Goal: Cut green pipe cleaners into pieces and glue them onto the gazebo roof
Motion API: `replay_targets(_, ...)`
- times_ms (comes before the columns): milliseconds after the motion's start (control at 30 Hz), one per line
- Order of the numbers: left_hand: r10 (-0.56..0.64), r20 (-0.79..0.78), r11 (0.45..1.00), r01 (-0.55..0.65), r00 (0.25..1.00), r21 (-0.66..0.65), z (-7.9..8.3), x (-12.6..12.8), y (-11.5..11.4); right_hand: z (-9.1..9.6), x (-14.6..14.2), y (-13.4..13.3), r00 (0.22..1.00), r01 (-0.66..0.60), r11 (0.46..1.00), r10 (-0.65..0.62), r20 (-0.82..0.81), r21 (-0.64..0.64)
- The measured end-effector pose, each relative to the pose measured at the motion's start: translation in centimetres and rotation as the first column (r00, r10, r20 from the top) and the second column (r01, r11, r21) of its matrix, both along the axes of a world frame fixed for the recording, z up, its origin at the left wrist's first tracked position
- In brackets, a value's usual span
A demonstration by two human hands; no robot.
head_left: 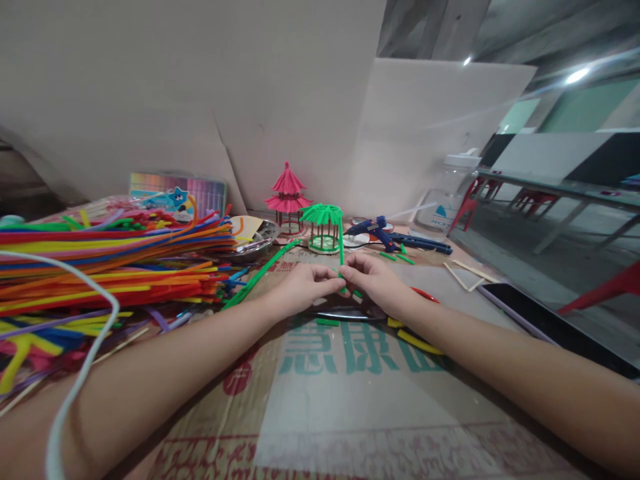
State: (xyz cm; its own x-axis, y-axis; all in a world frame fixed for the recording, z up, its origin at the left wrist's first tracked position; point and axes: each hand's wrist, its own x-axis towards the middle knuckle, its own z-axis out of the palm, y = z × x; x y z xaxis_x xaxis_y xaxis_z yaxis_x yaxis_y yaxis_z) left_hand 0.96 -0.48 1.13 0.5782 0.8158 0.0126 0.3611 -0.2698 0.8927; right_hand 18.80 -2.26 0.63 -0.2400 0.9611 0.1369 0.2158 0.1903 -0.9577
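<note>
A green pipe cleaner (341, 241) stands upright between my hands, its lower end at my fingertips. My right hand (373, 279) pinches it from the right. From the left, my left hand (310, 288) closes thumb and fingers on its bottom end. Just behind is a small pavilion model (323, 215) with a green pipe-cleaner roof, brown posts and a green base. The upper part of the held stem overlaps the roof's right edge in view; whether they touch I cannot tell. A dark, shiny-edged object (350, 313) lies below my hands, mostly hidden.
A pink two-tiered pavilion (287, 193) stands behind. Heaped pipe cleaners (110, 250) fill the left, with a white cable (107, 293) in front. To the right are a blue glue gun (373, 229), a clear bottle (445, 197), wooden sticks (467, 275) and a phone (555, 323).
</note>
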Motion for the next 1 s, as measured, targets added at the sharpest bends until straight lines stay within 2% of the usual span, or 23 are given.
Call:
replay_targets(200, -0.019, 0.037, 0.999, 0.02, 0.999, -0.039, -0.2, 0.0, 0.1, -0.3, -0.1, 0.1, 1.0, 0.001, 1.0, -0.002, 0.009, 0.031)
replay_targets(267, 0.006, 0.046, 0.999, -0.005, 0.999, -0.038, 0.0, 0.1, -0.1, 0.2, -0.1, 0.3, 1.0, 0.006, 0.996, -0.007, 0.012, 0.092)
replay_targets(400, 0.039, 0.071, 0.996, -0.034, 0.997, -0.082, 0.8, 0.2, -0.8, 3.1, 0.7, 0.2, 0.995, 0.009, 0.954, -0.039, 0.095, 0.299)
replay_targets(467, 0.041, 0.069, 0.993, -0.033, 0.997, -0.111, 1.0, 0.3, -1.0, 5.0, 1.7, -0.6, 0.965, -0.1, 0.953, 0.023, 0.261, 0.286)
replay_targets(500, 0.043, 0.068, 0.993, -0.035, 0.997, -0.114, 1.1, 0.3, -1.1, 5.8, 2.3, -1.2, 0.924, -0.181, 0.953, 0.08, 0.373, 0.242)
replay_targets(567, 0.057, 0.07, 0.992, -0.049, 0.996, -0.113, 1.2, 0.4, -1.1, 6.7, 3.7, -2.5, 0.781, -0.305, 0.942, 0.164, 0.602, 0.139)
replay_targets(633, 0.075, 0.071, 0.989, -0.066, 0.995, -0.131, 1.3, 0.5, -1.1, 6.8, 5.0, -3.8, 0.638, -0.346, 0.935, 0.175, 0.75, 0.077)
replay_targets(700, 0.087, 0.069, 0.984, -0.076, 0.994, -0.159, 1.3, 0.7, -1.2, 6.3, 6.0, -4.7, 0.536, -0.361, 0.93, 0.147, 0.831, 0.068)
replay_targets(833, 0.08, 0.093, 0.981, -0.062, 0.992, -0.184, 0.8, 0.7, -0.9, 5.2, 7.4, -5.3, 0.418, -0.419, 0.907, 0.142, 0.897, 0.052)
replay_targets(1000, 0.052, 0.107, 0.986, -0.034, 0.993, -0.162, -0.2, 0.4, -0.2, 4.2, 8.3, -4.8, 0.358, -0.502, 0.864, 0.169, 0.918, 0.036)
